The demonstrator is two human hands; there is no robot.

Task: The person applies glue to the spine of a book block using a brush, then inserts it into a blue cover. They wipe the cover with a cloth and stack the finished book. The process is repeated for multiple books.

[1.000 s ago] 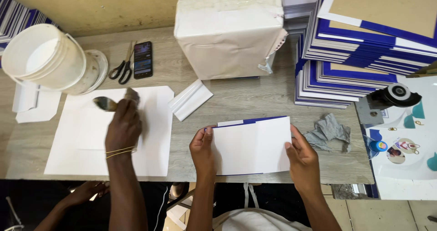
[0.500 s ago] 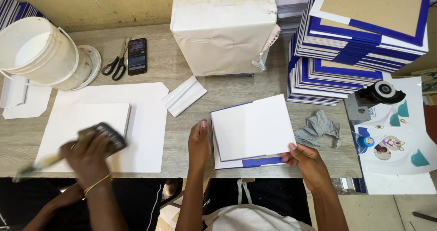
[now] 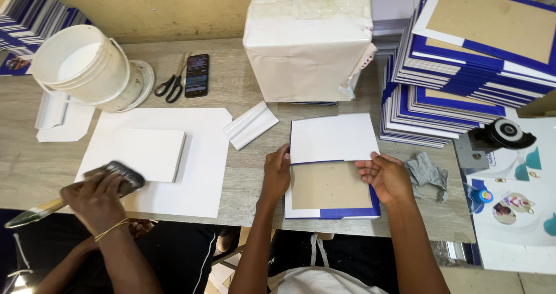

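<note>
While both hands grip it, white block [image 3: 333, 137] now uncovers brown board [image 3: 330, 185].

Head camera — looks steeply down, seemingly near.

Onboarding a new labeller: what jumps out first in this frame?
Centre front, the left hand and right hand hold a white page block over an open blue cover with its brown board showing. At the left, a co-worker's hand grips a brush beside a white block. A big wrapped parcel stands behind, and stacked blue covers fill the right.
</note>
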